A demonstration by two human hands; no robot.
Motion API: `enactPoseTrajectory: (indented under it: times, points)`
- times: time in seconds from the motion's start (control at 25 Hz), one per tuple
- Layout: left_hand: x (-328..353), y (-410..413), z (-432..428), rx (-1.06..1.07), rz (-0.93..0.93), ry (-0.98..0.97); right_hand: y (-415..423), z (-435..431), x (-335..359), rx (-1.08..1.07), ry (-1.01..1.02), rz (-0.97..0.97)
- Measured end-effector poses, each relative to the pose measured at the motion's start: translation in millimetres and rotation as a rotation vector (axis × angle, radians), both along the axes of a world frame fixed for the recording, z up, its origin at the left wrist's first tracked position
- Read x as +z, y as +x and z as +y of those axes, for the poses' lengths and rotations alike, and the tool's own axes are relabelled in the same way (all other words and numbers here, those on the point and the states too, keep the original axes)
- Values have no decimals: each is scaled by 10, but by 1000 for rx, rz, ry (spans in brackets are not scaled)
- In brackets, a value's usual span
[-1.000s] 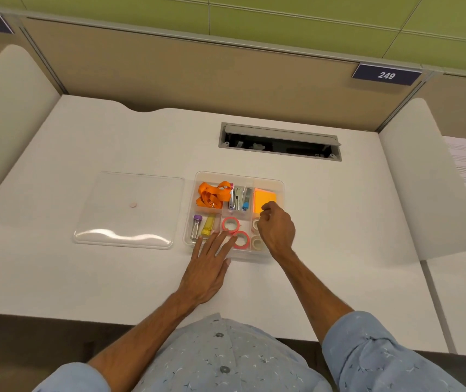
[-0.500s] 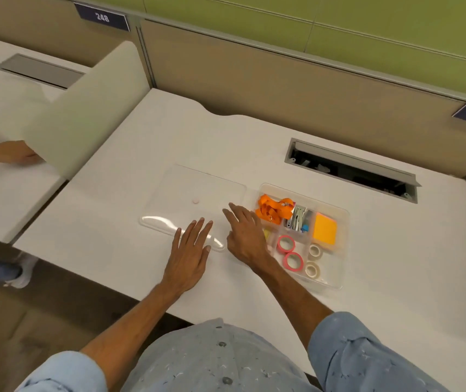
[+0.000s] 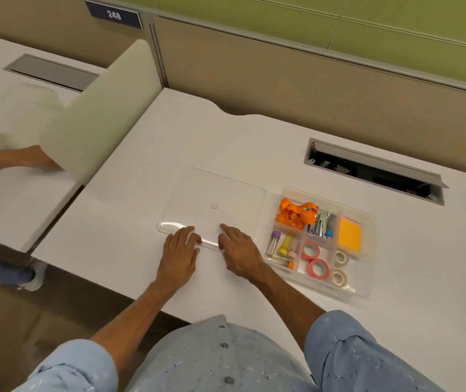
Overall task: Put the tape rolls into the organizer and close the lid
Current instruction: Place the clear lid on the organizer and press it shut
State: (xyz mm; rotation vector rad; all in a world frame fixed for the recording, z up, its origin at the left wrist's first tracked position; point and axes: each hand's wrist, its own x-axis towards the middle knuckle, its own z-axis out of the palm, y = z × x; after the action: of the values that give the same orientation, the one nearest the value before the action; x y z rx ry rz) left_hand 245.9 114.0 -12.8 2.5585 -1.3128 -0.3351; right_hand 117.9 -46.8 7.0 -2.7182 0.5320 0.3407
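The clear lid (image 3: 212, 205) lies flat on the white desk (image 3: 254, 142), just left of the open organizer (image 3: 366, 291). Pink tape rolls (image 3: 317, 268) and pale tape rolls (image 3: 340, 258) sit in its near compartments. The left hand (image 3: 179, 257) and right hand (image 3: 239, 254) rest on the lid's near edge (fingers spread, gripping nothing). Bare desk surrounds the lid.

An office: numbered cubicle partitions (image 3: 254, 89) around white desks (image 3: 226, 142).

White desk (image 3: 130, 239). Clear lid (image 3: 217, 193) lying flat, centre. Clear organizer (image 3: 367, 292) just right of it; open cable hatch (image 3: 373, 172) far right.
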Motion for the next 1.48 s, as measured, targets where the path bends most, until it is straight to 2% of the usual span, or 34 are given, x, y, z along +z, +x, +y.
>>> enactPoseTrajectory:
  times: [0.2, 0.4, 0.56, 0.84, 1.04, 1.08, 1.16, 1.24, 1.28, 1.36, 1.48]
  points:
    - [34, 97, -84, 10, 30, -61, 11, -42, 35, -6, 73, 37]
    - [-11, 121, -12, -123, -6, -108, -51, -259, 149, -18, 214, 7]
    - [-6, 119, 93, -92, 3, -185, -198, -488, 244, -59, 138, -133]
    - [93, 217, 186, -25, -28, -334, -257, -678, 237, -62, 64, -55]
    - [230, 410, 189, -11, -142, -448, -83, -596, 273, -131, 1, -204]
    - [282, 458, 174, 45, -181, -458, -57, -584, 288, -157, 20, -254]
    - [395, 556, 110, 296, -201, -498, -29, -567, 333, -218, 59, -341]
    - [518, 620, 18, 547, -133, -583, 5, -560, 414, -319, 64, -445]
    - [544, 628, -32, 600, -105, -601, 31, -572, 462, -374, 72, -495]
    - [530, 609, -138, 573, -70, -574, 69, -607, 570, -440, 221, -554]
    - [503, 512, -296, 544, 68, -567, 20, -682, 671, -447, 605, -586]
